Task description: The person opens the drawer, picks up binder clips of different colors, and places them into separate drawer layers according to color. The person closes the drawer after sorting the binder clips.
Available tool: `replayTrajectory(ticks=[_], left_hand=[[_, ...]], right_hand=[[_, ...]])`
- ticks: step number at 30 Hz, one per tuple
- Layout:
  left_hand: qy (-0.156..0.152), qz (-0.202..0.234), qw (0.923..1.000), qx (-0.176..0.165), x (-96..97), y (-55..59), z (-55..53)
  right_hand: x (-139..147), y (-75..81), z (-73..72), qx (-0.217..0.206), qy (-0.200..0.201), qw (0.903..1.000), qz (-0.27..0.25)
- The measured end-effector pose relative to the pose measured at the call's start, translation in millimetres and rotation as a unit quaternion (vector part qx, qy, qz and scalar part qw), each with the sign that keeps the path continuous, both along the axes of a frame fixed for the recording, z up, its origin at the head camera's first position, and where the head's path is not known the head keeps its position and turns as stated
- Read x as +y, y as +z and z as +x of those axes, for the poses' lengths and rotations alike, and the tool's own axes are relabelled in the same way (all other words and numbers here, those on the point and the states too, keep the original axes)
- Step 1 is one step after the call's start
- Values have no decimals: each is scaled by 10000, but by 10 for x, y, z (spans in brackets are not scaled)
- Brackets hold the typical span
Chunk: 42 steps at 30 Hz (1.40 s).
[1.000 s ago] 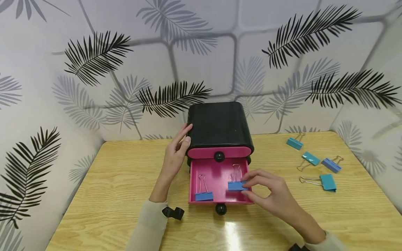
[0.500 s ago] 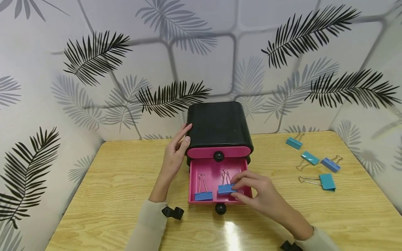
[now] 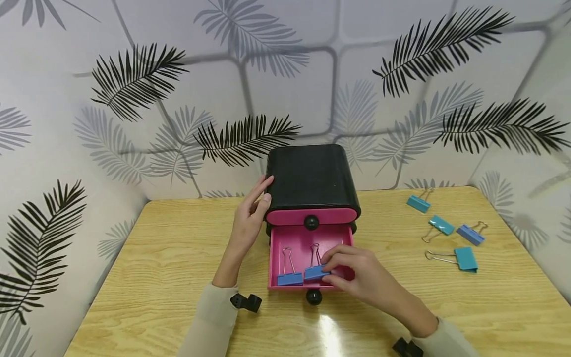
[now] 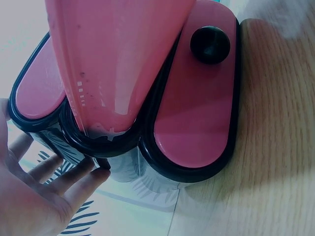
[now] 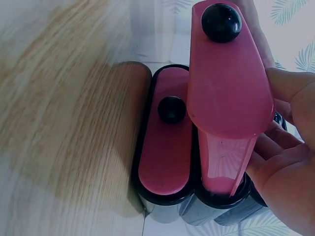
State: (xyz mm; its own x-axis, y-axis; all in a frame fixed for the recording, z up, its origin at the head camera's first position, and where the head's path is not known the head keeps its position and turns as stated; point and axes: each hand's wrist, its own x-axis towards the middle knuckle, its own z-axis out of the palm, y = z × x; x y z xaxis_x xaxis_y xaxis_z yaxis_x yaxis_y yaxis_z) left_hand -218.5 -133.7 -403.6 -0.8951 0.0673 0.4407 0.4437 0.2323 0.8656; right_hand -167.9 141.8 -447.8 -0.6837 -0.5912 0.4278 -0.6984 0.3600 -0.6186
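Observation:
A black drawer box (image 3: 310,176) with pink fronts stands on the table, its middle drawer (image 3: 285,239) pulled out. My left hand (image 3: 247,218) rests against the box's left side, fingers extended along it; the left wrist view shows the fingertips on the black casing. Inside the drawer, my right hand (image 3: 357,270) pinches a blue binder clip (image 3: 314,272) between thumb and fingers, its wire handles pointing to the back. Just left of it in the drawer lies another blue clip (image 3: 290,279), turned the same way. In the right wrist view the drawer front (image 5: 229,83) hides both clips.
On the table (image 3: 174,258), to the right, lie several more binder clips: a teal one (image 3: 418,204) at the back, a second teal clip (image 3: 441,225), a blue-violet one (image 3: 470,235) and a larger teal one (image 3: 466,259). A leaf-patterned wall covering (image 3: 290,99) rises behind.
My right hand has carried the pinched blue clip leftward across the drawer and toward its front, up beside the other blue clip. My left hand has stayed put.

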Motion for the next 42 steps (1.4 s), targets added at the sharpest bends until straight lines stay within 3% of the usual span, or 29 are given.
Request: replayTrajectory(ticks=[27,33,42], left_hand=[[-13,35,10000,19,-13,-16,-6],[-26,12,10000,-54,-2,-12,-4],[-16,47,10000,-36,-11,-8,-7]], right_hand=[[-55,62,-68,-471,210,9965,659],[-41,62,-68,-574,300,9962,578],[-16,34,-64,-301,330,9988,182]])
